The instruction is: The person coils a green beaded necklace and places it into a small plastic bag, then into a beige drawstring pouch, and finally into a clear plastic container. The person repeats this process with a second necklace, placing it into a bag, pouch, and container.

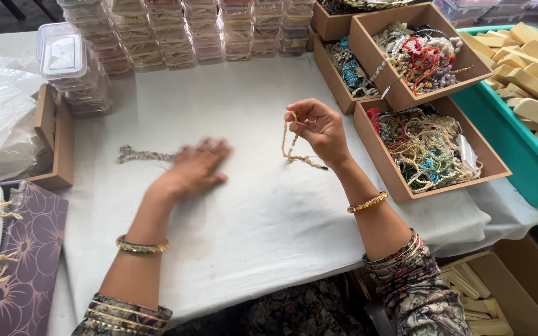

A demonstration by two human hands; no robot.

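White cloth (269, 211) covers the table, where the left hand (194, 168), blurred and fingers spread flat, reaches toward a braided cord (144, 155) lying on it, while the right hand (319, 127) pinches a pale bead strand (292, 146) aloft beside the bracelet boxes (428, 152), seemingly mid-sorting, with a careful set-down called for.

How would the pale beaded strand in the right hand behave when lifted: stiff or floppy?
The pale beaded strand probably handles floppy: it droops in loops from the right hand, its tail trailing on the white tablecloth. It looks light, pinched by fingertips alone. Strung, it seems unlikely to roll.
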